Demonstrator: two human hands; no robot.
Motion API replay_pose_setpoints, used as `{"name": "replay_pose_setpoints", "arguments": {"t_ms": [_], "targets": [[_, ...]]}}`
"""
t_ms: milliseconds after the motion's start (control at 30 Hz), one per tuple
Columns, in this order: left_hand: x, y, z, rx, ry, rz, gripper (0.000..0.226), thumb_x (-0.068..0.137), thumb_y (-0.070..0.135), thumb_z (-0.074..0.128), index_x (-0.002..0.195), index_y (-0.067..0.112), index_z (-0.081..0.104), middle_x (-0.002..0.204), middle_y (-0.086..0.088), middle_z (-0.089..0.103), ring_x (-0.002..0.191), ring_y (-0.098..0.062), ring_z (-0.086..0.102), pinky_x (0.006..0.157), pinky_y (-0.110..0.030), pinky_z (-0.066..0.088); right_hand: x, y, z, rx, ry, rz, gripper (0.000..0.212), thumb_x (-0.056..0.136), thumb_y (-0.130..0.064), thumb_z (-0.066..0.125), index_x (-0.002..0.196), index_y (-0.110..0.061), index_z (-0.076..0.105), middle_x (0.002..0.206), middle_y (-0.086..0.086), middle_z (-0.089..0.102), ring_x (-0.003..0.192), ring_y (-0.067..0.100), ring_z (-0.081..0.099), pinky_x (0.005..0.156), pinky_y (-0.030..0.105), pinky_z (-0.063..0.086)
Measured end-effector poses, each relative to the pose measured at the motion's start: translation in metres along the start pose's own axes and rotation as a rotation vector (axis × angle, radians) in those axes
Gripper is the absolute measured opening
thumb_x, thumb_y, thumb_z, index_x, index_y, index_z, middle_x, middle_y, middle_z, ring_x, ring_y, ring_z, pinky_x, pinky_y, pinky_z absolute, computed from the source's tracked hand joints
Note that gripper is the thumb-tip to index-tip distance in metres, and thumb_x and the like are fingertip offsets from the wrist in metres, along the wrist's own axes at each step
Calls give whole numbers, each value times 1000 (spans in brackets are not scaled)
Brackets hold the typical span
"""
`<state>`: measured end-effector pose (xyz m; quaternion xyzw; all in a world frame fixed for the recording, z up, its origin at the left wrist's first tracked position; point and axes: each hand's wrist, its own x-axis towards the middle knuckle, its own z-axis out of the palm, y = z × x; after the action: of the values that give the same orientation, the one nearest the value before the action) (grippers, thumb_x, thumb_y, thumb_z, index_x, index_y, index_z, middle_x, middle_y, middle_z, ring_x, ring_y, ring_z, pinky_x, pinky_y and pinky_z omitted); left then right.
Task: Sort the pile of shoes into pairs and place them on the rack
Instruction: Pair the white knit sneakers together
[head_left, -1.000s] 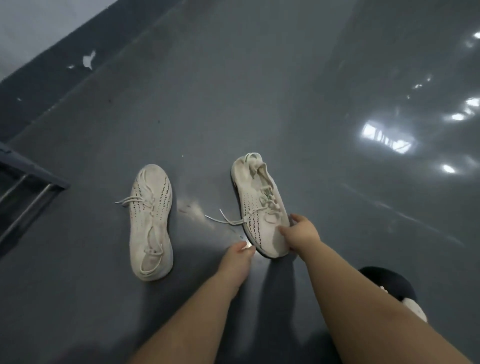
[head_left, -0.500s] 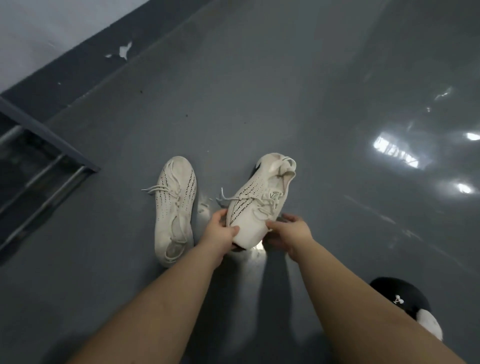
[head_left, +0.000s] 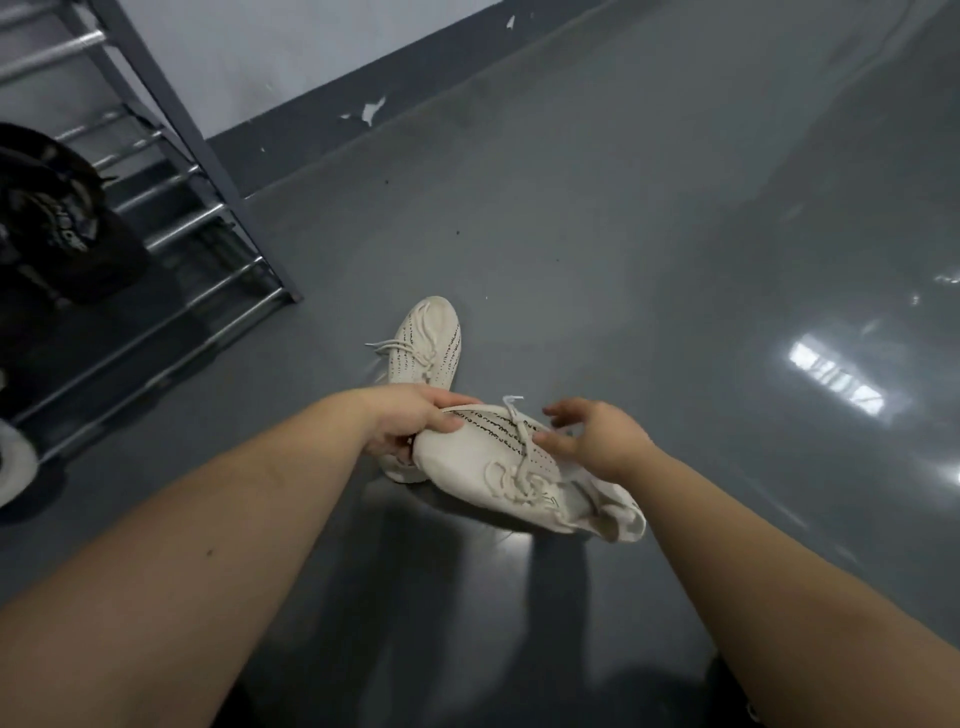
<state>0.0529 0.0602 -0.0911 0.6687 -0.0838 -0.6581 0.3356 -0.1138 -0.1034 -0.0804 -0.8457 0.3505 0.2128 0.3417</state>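
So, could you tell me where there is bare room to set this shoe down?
The floor right of the lying shoe is bare, up to the wall. On the rack, only the lower bars show bare; a black cap crowds its upper part.

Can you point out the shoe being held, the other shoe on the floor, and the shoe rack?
held shoe (head_left: 498, 467): head view, on its laced upper.
floor shoe (head_left: 426, 343): head view, on its toe end.
shoe rack (head_left: 208, 150): head view, on its slanted side post.
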Motion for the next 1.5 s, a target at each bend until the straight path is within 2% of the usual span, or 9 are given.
{"name": "replay_pose_setpoints", "arguments": {"t_ms": [67,200,433,533,733,1000,1133,1267,1500], "targets": [[0,-6,-5,-48,-10,3,29,94,9,49,103,31,65,117,-2,63,107,-19,53,97,-40,42,-2,-6,8,198,-85,27,20,84,-37,66,98,-24,66,88,-3,64,85,15,60,81,28,47],[-1,-1,-5,-239,113,67,14,94,26,53,103,25,63,98,4,64,90,-11,58,76,-25,46,6,-7,16,367,-9,100,14,87,-28,64,81,-16,63,66,0,54,58,12,46,54,21,38],[19,-20,-25,-177,666,41,44,96,14,50,139,6,42,137,-13,52,110,-20,54,85,-25,43,42,3,40,858,202,470,40,86,-35,66,104,1,69,93,15,68,95,32,65,95,44,51],[37,-45,-22,-122,615,-103,42,95,12,49,135,-1,46,136,-19,52,123,-32,51,104,-36,40,61,-2,47,1050,191,535,31,87,-31,65,103,-5,67,93,12,67,91,32,65,82,44,54],[54,-65,-25,-128,625,-200,37,92,14,51,129,10,52,126,-15,59,116,-33,55,98,-39,44,90,-7,62,1277,147,415,32,95,-10,53,125,-4,59,107,11,65,76,17,61,64,27,49],[59,-69,-27,-134,599,-198,39,87,2,59,125,4,57,121,-17,63,113,-31,59,91,-33,47,75,14,73,909,15,341,64,81,-3,64,129,-40,46,101,-5,66,95,24,64,85,39,55],[57,-65,-17,-192,541,-192,40,89,-2,50,127,6,54,111,-14,60,102,-27,54,77,-32,43,68,17,86,819,-26,368,83,74,5,68,142,-29,36,111,3,61,100,30,63,86,48,56],[51,-59,-12,-333,466,-202,39,91,-7,43,128,3,50,116,-13,57,104,-26,52,95,-41,44,60,16,89,1005,-65,557,52,81,4,65,130,-1,47,106,17,59,74,26,61,44,26,55],[23,-67,-23,-426,392,-196,32,90,-11,42,119,-2,53,103,-17,59,97,-30,55,91,-46,49,52,0,80,944,-107,457,28,85,6,61,108,-5,48,111,16,54,92,33,57,55,40,57]]}}
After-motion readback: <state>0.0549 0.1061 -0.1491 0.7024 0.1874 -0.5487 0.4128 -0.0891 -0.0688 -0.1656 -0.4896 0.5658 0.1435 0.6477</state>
